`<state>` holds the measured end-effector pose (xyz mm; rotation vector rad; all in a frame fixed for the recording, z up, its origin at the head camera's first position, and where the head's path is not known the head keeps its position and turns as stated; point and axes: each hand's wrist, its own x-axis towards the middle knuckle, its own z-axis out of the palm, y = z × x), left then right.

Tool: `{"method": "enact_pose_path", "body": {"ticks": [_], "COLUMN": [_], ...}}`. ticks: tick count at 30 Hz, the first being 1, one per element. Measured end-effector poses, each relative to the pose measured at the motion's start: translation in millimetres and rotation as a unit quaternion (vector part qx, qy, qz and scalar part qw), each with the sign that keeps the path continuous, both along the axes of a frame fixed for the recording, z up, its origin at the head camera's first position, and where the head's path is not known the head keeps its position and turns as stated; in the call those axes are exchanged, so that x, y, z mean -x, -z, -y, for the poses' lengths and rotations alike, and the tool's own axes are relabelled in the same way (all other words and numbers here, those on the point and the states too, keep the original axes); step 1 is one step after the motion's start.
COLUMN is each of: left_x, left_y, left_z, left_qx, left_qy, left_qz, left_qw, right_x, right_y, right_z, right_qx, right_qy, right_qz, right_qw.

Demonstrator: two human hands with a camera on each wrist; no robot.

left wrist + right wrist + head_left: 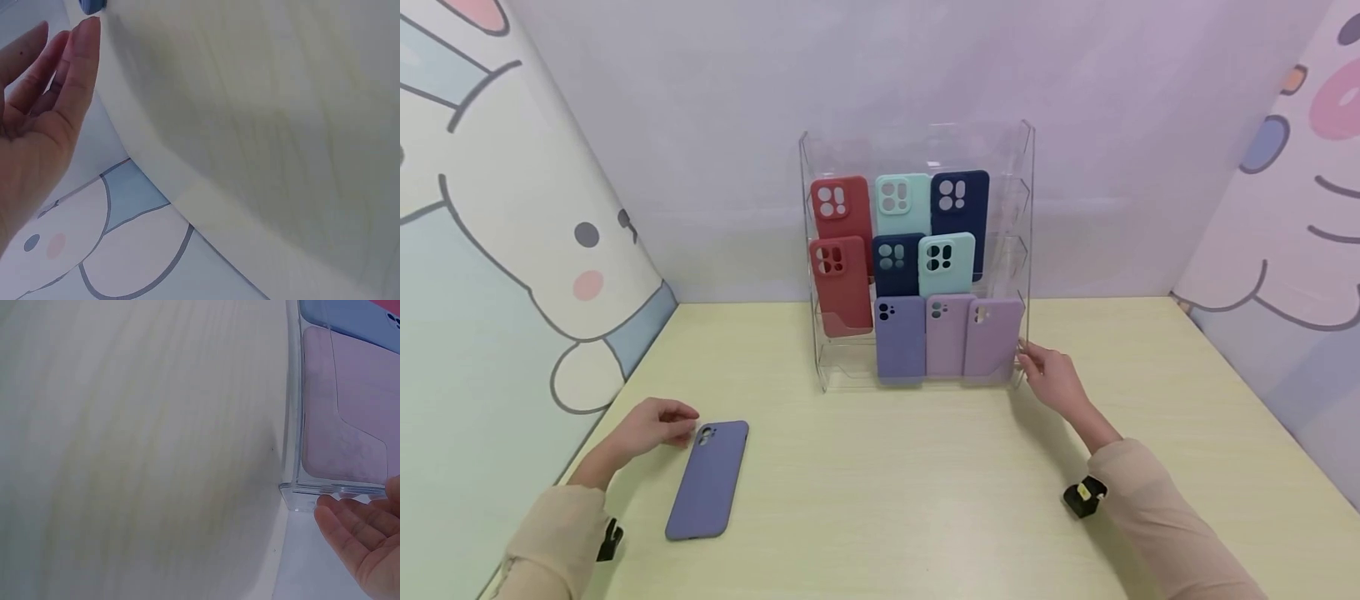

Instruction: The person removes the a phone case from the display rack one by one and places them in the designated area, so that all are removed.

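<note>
A lavender-blue phone case [709,479] lies flat on the table at the left, its camera cutout at the far end. My left hand [658,427] hovers at that end, fingers loosely bent and holding nothing; in the left wrist view the fingertips are just short of the case's corner [92,6]. A clear tiered display rack [850,383] stands at the back. My right hand [1054,379] holds its lower right side, thumb at the panel's front edge and fingers along the outside. Beside it in the bottom tier leans a light purple phone case [994,337].
The rack also holds red cases [842,292], mint cases [946,265] and navy cases [961,196] above, plus a blue-violet case [901,337] and a pink-lilac case [947,333] in the bottom row. Cartoon-printed panels [512,167] border the table [887,483].
</note>
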<state>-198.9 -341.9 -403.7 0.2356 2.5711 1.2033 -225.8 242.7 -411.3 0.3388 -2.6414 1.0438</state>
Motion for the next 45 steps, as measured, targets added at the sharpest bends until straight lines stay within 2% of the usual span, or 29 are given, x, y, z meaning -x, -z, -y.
{"method": "enact_pose_path", "body": {"ticks": [6,15,21,30,45], "left_x": [1.5,-0.4,-1.9,-5.9,-3.0], "left_y": [-4.0,-18.1,-25.0,-26.1,-35.7], "left_z": [-1.8,-12.4,-22.3,-45.0,-87.5], "left_qx": [-0.013,-0.018,-0.023,-0.043,-0.048], "left_qy": [0.000,-0.006,-0.003,-0.003,0.038], "left_qz": [-0.027,-0.091,-0.116,-0.160,-0.206], "left_qw": [0.9995,0.9957,0.9930,0.9862,0.9766], "right_x": [1.0,-0.7,-1.4,-2.3,-2.6], "right_y": [0.2,-0.6,-1.0,-0.8,-2.7], "right_z": [-0.3,0.8,1.1,0.1,2.1], "right_qx": [0.000,-0.001,0.001,-0.002,-0.005], "right_qy": [0.001,0.003,0.003,0.005,0.007], "right_qz": [-0.001,-0.001,-0.014,-0.006,-0.015], "right_qw": [1.000,1.000,1.000,1.000,1.000]}}
